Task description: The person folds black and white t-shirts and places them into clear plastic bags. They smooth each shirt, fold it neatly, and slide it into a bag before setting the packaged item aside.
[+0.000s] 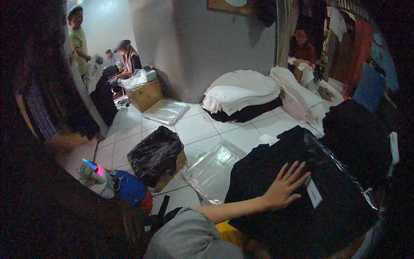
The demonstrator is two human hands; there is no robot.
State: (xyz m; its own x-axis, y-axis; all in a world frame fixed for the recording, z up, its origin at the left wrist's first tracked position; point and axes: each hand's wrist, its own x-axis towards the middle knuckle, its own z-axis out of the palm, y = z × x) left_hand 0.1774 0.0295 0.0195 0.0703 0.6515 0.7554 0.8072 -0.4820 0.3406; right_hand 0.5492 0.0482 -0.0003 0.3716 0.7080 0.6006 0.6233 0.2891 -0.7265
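My left hand [285, 186] lies flat with fingers spread on a piece of black cloth [267, 168], which looks like a folded garment. Its forearm, in a grey sleeve, reaches in from the lower middle. A white tag [314, 193] lies on the cloth just right of the fingertips. Shiny clear plastic [340, 166] runs along the cloth's right side. I cannot make out my right hand; the lower edge is dark.
Clear plastic bags [215, 168] lie on the tiled floor beside a black plastic-wrapped bundle [157, 149]. Beyond are white cloth stacks [243, 90], a cardboard box [145, 95] and more black cloth [355, 134]. A small fan [88, 172] stands left. Other people sit or stand farther back.
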